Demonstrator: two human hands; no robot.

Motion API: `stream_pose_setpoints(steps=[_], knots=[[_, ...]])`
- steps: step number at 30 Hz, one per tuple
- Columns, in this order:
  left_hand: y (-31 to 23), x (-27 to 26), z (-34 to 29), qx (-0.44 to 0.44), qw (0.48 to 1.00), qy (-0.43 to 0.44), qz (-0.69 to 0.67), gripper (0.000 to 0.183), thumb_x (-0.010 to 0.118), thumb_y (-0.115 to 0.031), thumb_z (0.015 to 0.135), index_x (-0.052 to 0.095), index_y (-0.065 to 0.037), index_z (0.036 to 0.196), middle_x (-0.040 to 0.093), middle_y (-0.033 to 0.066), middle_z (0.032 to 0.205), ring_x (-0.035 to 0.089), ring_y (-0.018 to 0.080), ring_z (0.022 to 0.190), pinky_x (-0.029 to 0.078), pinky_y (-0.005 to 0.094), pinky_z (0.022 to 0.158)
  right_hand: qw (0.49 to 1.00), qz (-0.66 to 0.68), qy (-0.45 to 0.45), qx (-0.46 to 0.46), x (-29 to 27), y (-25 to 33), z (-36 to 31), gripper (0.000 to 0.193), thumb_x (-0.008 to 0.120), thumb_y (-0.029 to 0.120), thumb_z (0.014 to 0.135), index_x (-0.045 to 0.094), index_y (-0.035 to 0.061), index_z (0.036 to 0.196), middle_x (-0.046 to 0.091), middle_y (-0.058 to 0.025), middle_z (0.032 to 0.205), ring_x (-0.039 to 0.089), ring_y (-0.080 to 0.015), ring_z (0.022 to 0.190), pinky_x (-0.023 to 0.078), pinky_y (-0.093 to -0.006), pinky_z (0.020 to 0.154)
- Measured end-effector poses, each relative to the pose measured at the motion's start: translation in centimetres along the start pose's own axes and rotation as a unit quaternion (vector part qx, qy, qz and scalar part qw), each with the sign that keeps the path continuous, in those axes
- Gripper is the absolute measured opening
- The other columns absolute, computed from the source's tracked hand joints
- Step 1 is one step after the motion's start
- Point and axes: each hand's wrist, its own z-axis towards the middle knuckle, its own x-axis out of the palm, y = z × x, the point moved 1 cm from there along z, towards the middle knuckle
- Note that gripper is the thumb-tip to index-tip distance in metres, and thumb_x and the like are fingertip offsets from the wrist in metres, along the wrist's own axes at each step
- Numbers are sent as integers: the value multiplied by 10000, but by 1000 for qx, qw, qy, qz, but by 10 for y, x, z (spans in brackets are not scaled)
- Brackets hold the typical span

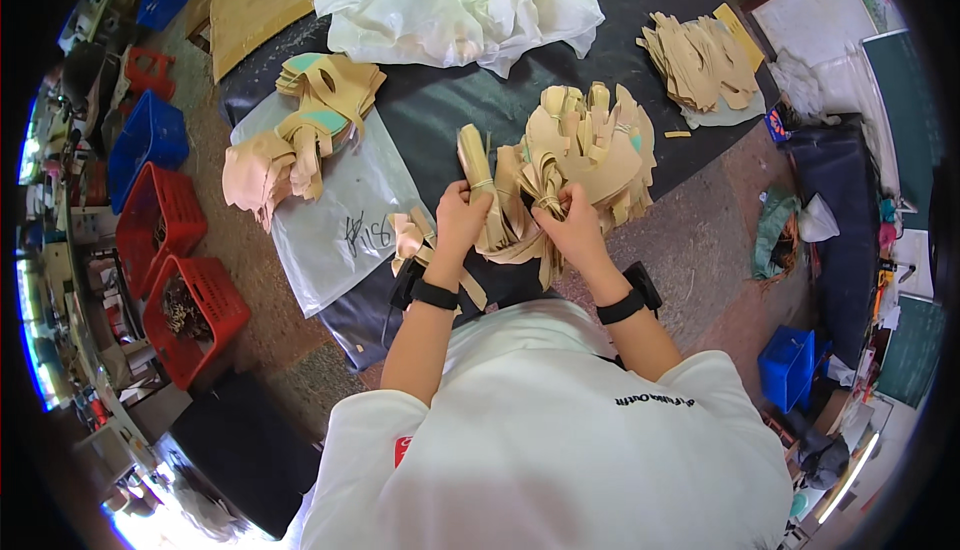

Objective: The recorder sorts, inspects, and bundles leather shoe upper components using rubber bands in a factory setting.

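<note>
My left hand (464,218) is closed on an upright bundle of tan strips (477,162), leather-like and tied around the middle. Closed too, my right hand (571,224) grips a second bundle of thin tan strips (543,180) that fan out above the fingers. Between and under the hands lie more curved tan strips (513,240), partly hidden. Just beyond my right hand rises a large heap of cut tan pieces (590,140), some with pale green patches. Loose short strips (412,235) lie left of my left wrist.
Stacked tan cutouts (325,115) rest on a white plastic sheet (350,220) at left. Another pile (700,62) sits far right on the dark table cover (440,115). Crumpled white plastic (450,5) lies at the back. Red crates (200,320) and blue bins (148,145) line the left floor.
</note>
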Motion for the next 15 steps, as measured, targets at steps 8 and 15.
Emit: stream_pose_setpoints(steps=[8,15], knots=[[-21,-19,-19,-161,875,62,-452,221,405,-98,822,413,11,1014,533,135,981,633,263,738,553,345,654,999,24,-16,-15,4,1,3,415,703,230,712,450,-17,929,573,-191,800,584,-325,755,463,-389,691],[-33,-33,-33,-79,910,101,-394,361,391,-108,808,369,-5,1154,577,153,957,598,207,669,523,316,612,999,37,36,-13,15,6,8,447,706,256,739,438,-7,980,578,-183,820,597,-300,775,463,-372,701]])
